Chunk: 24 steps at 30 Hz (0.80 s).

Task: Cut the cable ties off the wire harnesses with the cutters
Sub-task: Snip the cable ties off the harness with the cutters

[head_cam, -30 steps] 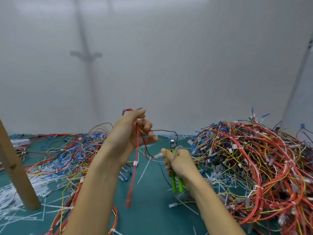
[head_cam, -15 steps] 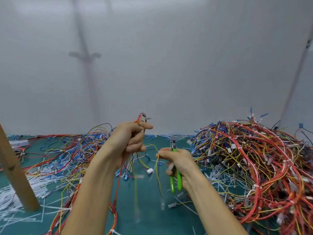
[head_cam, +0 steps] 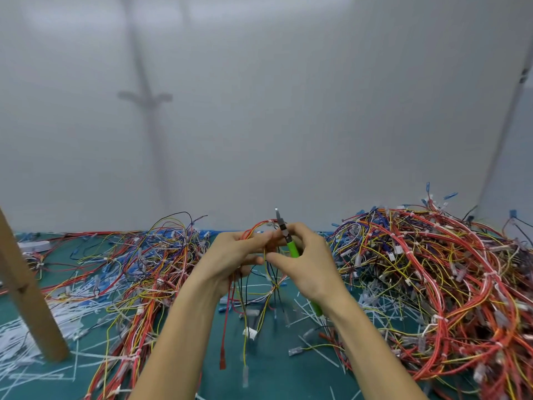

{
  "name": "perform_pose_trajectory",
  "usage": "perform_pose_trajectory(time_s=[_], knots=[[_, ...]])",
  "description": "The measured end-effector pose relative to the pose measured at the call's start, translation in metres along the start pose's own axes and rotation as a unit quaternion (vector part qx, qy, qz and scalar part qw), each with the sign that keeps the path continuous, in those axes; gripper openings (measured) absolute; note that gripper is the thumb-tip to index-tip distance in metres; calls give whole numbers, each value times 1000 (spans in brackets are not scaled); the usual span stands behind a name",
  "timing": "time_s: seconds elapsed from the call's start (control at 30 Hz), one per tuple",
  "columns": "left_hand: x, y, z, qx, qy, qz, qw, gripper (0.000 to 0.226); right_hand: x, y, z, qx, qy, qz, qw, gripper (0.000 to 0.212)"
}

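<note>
My left hand (head_cam: 230, 256) grips a small wire harness (head_cam: 259, 287) of red, yellow and black wires, held up above the green mat; its loose ends hang down, bound by a white cable tie (head_cam: 272, 290). My right hand (head_cam: 305, 264) holds the green-handled cutters (head_cam: 290, 243), whose metal jaws point up just above the fingers of both hands. The two hands meet at the top of the harness. Whether the jaws touch a tie is hidden by my fingers.
A big heap of tied harnesses (head_cam: 432, 284) fills the right side. A looser spread of wires (head_cam: 129, 269) lies on the left, with white cut ties (head_cam: 28, 342) scattered over the green mat (head_cam: 274, 379). A slanted wooden post (head_cam: 26, 298) stands at left. A grey wall rises behind.
My hands have come together at the centre. The cutters have turned from jaws-forward, handles hanging down, to jaws pointing up at the harness top. The harness ends now hang lower.
</note>
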<state>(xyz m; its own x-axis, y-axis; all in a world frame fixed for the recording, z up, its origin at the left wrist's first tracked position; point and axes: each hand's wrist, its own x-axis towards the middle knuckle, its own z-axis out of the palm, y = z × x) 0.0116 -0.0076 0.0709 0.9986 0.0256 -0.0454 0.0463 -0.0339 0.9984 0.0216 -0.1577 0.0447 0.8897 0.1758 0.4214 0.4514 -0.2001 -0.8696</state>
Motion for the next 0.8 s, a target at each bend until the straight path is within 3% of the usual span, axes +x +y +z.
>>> perform_pose_trajectory(time_s=[0.13, 0.27, 0.43, 0.6, 0.67, 0.8], knots=[[3, -3, 2, -69, 48, -16, 996, 7, 1, 0, -1, 5, -9, 28, 1000, 5], [4, 1, 0, -153, 38, -37, 987, 6, 2, -3, 2, 1, -22, 54, 998, 24], [5, 3, 1, -228, 22, -64, 971, 5, 0, -11, -5, -101, -59, 74, 990, 40], [6, 4, 3, -275, 42, -58, 959, 29, -4, -15, -14, -227, -103, 66, 966, 49], [6, 4, 5, -285, 48, -59, 956, 31, -5, -17, -15, -213, -86, 75, 970, 52], [3, 7, 9, -305, 42, -72, 949, 13, -5, -20, -13, -175, -75, 93, 977, 53]])
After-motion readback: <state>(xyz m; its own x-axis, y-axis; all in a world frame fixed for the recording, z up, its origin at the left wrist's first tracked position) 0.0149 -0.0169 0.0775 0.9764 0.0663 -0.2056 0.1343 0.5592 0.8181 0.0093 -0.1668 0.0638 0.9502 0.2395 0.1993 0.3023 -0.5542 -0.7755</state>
